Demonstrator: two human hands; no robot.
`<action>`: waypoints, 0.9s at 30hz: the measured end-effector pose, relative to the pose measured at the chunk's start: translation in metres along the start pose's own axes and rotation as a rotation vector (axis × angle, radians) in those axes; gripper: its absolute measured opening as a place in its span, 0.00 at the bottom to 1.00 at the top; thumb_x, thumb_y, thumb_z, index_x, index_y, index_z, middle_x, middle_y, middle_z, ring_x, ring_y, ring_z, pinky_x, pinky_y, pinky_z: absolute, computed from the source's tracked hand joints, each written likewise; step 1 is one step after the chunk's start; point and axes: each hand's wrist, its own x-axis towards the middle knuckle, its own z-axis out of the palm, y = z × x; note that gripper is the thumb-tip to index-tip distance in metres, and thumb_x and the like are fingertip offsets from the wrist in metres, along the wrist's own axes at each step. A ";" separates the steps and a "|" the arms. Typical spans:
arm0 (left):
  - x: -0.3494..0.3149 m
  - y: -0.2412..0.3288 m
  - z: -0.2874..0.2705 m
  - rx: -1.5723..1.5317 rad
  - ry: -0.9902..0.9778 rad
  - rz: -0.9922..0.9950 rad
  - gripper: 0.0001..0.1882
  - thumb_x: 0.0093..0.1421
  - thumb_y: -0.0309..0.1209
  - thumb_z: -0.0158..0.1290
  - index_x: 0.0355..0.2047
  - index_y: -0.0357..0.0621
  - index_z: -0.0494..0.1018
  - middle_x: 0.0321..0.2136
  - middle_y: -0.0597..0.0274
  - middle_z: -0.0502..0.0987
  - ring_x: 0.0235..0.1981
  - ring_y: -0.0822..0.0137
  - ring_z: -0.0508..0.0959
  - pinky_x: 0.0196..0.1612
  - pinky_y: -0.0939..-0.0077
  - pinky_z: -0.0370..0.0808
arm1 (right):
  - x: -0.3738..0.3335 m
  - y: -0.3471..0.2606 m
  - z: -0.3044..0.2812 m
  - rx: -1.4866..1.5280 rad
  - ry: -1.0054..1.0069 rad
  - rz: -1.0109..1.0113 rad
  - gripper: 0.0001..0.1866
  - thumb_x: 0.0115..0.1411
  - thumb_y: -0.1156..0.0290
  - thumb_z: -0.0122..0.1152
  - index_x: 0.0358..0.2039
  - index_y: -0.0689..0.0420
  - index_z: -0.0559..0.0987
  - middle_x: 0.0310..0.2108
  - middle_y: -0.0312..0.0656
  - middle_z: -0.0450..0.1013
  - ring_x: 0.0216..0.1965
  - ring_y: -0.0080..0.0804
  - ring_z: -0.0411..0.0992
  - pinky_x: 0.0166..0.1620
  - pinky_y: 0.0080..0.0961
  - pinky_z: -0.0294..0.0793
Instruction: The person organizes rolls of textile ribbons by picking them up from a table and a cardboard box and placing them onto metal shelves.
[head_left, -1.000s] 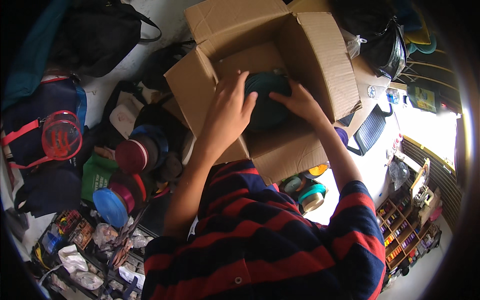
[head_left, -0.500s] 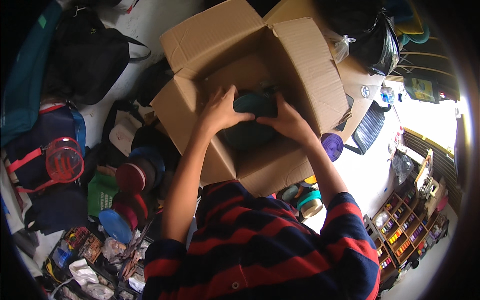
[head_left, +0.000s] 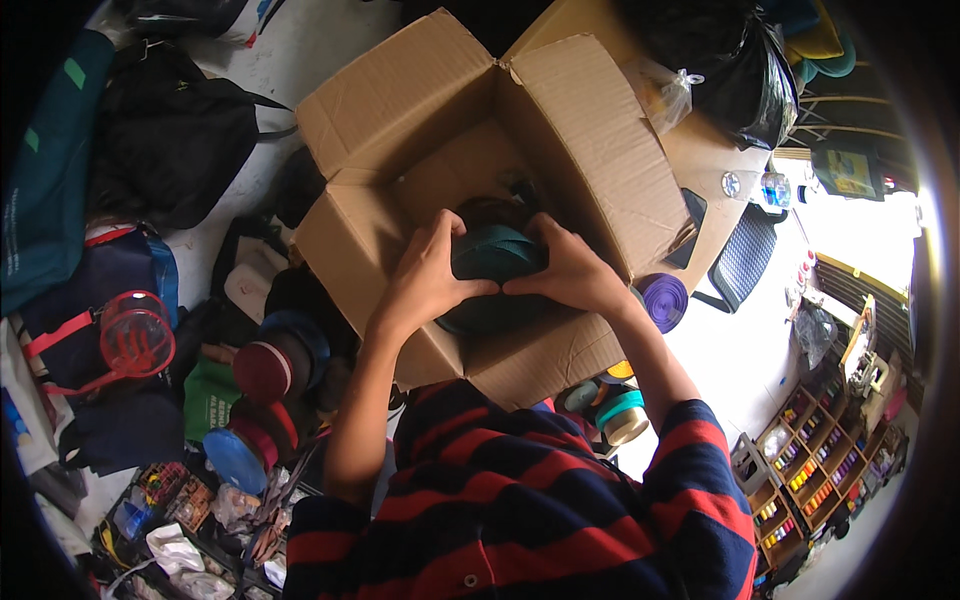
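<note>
An open cardboard box (head_left: 600, 140) stands in front of my body with its flaps spread outward. Inside it, a dark green roll of strap or webbing (head_left: 496, 254) sits between my hands. My left hand (head_left: 424, 272) curves round the roll's left side, and my right hand (head_left: 572, 268) wraps its right side. The two thumbs almost meet at the near edge. Another dark green roll (head_left: 490, 318) shows below it, partly hidden by my hands. Deeper in the box lies a dark object too shaded to make out.
A purple roll (head_left: 664, 302) is just right of the box, near a table (head_left: 712, 235) with a black bag (head_left: 740, 90). Maroon (head_left: 263, 372) and blue rolls (head_left: 235, 460) stand at left, beside a clear red-trimmed pouch (head_left: 136, 335). A thread rack (head_left: 815, 460) is far right.
The green roll and both hands now appear lower in the picture, nearer my body. My fingers have closed more round the roll's sides. The view has shifted slightly.
</note>
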 end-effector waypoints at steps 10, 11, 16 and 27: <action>-0.008 -0.003 -0.005 -0.983 0.046 0.357 0.34 0.65 0.56 0.40 0.58 0.39 0.63 0.48 0.57 0.72 0.46 0.66 0.73 0.50 0.70 0.69 | -0.050 -0.041 -0.073 0.692 0.483 -0.400 0.38 0.52 0.65 0.68 0.59 0.67 0.62 0.49 0.49 0.71 0.51 0.34 0.70 0.57 0.28 0.66; -0.008 -0.001 -0.007 -0.840 0.056 0.304 0.32 0.66 0.54 0.41 0.57 0.38 0.64 0.47 0.57 0.73 0.46 0.66 0.74 0.51 0.70 0.69 | -0.053 -0.054 -0.082 0.695 0.530 -0.498 0.37 0.53 0.65 0.67 0.59 0.65 0.63 0.50 0.48 0.70 0.51 0.34 0.70 0.56 0.28 0.67; -0.020 0.008 -0.004 -0.654 0.062 0.232 0.24 0.67 0.44 0.45 0.53 0.36 0.68 0.44 0.55 0.76 0.47 0.67 0.75 0.51 0.71 0.69 | -0.070 -0.050 -0.143 0.648 0.778 -0.827 0.18 0.65 0.72 0.49 0.54 0.63 0.72 0.55 0.50 0.68 0.56 0.39 0.69 0.60 0.34 0.66; -0.097 0.072 -0.127 -0.646 0.871 0.926 0.35 0.57 0.44 0.59 0.56 0.32 0.60 0.54 0.49 0.66 0.53 0.59 0.69 0.54 0.66 0.66 | -0.111 -0.173 -0.064 0.172 0.862 -1.003 0.41 0.45 0.57 0.71 0.57 0.60 0.67 0.46 0.49 0.73 0.48 0.42 0.74 0.53 0.35 0.72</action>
